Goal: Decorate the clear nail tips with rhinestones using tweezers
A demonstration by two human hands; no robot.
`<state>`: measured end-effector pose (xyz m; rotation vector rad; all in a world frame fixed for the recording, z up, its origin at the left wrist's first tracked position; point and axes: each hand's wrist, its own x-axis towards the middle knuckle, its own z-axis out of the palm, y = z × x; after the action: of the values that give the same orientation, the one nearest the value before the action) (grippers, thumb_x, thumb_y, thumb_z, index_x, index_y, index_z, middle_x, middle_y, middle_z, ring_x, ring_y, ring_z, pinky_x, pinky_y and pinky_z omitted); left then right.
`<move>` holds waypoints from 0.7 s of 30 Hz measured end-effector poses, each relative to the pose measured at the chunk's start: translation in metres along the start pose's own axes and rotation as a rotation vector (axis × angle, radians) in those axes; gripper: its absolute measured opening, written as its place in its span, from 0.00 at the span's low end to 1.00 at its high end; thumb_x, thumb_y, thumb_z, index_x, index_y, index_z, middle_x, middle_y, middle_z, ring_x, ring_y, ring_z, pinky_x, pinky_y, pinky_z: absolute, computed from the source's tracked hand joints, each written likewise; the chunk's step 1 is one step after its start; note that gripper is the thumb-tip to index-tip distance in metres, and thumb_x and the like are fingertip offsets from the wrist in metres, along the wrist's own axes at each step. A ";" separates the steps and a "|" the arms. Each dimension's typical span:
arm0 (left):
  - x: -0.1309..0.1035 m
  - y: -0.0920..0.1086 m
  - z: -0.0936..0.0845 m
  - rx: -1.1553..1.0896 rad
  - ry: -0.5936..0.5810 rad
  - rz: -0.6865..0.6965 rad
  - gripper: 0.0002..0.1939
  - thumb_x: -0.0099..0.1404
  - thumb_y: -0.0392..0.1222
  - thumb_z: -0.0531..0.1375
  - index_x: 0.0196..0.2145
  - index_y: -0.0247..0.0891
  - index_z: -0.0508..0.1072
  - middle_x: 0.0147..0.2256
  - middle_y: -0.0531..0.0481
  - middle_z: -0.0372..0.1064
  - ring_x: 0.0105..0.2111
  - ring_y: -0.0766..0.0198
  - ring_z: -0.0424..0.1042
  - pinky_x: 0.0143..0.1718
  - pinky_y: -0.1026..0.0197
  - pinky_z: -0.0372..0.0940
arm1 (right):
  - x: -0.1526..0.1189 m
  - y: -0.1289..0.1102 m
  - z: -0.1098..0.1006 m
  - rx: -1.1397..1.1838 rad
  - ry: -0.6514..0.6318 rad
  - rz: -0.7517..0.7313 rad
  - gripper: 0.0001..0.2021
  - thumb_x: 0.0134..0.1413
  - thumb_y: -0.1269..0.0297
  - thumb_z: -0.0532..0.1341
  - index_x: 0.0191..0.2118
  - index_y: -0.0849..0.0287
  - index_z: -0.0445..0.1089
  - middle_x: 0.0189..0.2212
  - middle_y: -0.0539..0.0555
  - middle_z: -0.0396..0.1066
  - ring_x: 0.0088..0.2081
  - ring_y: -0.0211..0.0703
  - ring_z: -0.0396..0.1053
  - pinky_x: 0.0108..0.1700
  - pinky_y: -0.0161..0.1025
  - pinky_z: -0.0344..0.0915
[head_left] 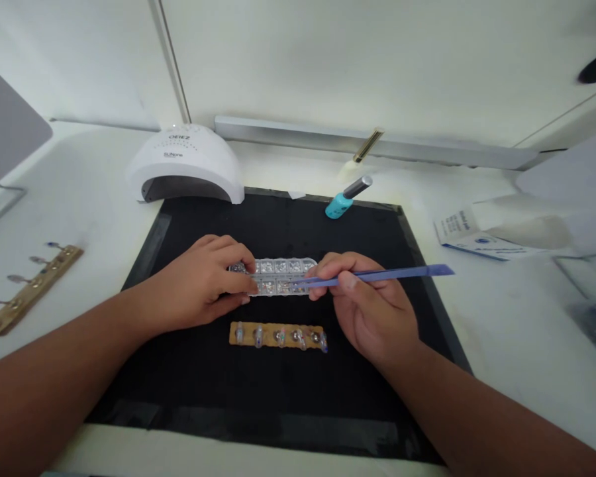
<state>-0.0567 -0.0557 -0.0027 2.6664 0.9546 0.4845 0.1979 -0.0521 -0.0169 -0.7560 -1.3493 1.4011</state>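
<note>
My left hand (208, 281) grips the left end of a clear compartment case (281, 276) filled with small shiny gems. In my right hand (372, 305) is a pair of blue tweezers (395, 273), pinched between thumb and fingers. Their tips reach over a lower compartment near the case's right half; whether they hold a gem is too small to tell. Just below the case lies a wooden strip (269, 335) bearing several clear, decorated nail tips on metal studs. Neither hand touches that strip.
A black mat (189, 391) lies under the work. Behind it stand a white nail lamp (186, 162), a teal polish bottle (338, 205) and a gold-capped bottle (367, 147). Another wooden holder (34, 291) with nail tips sits left. An open small box (477, 235) lies right.
</note>
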 end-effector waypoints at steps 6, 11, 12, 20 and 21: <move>0.002 0.003 -0.003 0.000 -0.025 0.014 0.10 0.69 0.34 0.55 0.39 0.41 0.77 0.46 0.45 0.69 0.45 0.54 0.65 0.45 0.49 0.59 | -0.003 0.001 0.002 -0.014 0.013 -0.004 0.08 0.59 0.61 0.61 0.34 0.58 0.75 0.26 0.49 0.71 0.28 0.38 0.68 0.34 0.38 0.64; 0.000 0.002 0.002 -0.036 -0.003 -0.013 0.10 0.69 0.34 0.55 0.37 0.42 0.77 0.47 0.46 0.69 0.49 0.54 0.65 0.49 0.48 0.59 | -0.003 0.000 0.004 -0.042 0.023 -0.037 0.08 0.59 0.63 0.60 0.33 0.58 0.74 0.24 0.49 0.70 0.27 0.38 0.68 0.32 0.37 0.64; -0.001 0.001 0.003 -0.049 0.005 -0.021 0.10 0.68 0.34 0.56 0.37 0.42 0.77 0.47 0.46 0.69 0.49 0.54 0.65 0.51 0.48 0.58 | -0.003 -0.003 0.006 -0.051 0.025 -0.052 0.08 0.59 0.63 0.60 0.33 0.58 0.74 0.24 0.49 0.69 0.27 0.38 0.68 0.31 0.37 0.64; -0.001 0.014 -0.015 -0.069 0.037 -0.186 0.09 0.69 0.35 0.53 0.42 0.38 0.73 0.45 0.44 0.70 0.44 0.57 0.68 0.46 0.51 0.66 | -0.010 -0.069 0.012 -0.102 -0.064 -0.343 0.08 0.55 0.57 0.65 0.33 0.54 0.78 0.24 0.51 0.71 0.28 0.42 0.66 0.33 0.42 0.64; 0.002 0.017 -0.019 -0.055 0.021 -0.198 0.09 0.69 0.34 0.53 0.42 0.37 0.73 0.43 0.44 0.70 0.43 0.56 0.69 0.45 0.51 0.66 | -0.011 -0.074 0.009 -0.139 -0.116 -0.393 0.08 0.58 0.59 0.63 0.37 0.54 0.78 0.25 0.52 0.72 0.28 0.42 0.66 0.34 0.43 0.64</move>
<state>-0.0534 -0.0644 0.0205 2.4890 1.1794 0.4878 0.2101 -0.0748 0.0541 -0.4689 -1.5986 1.0604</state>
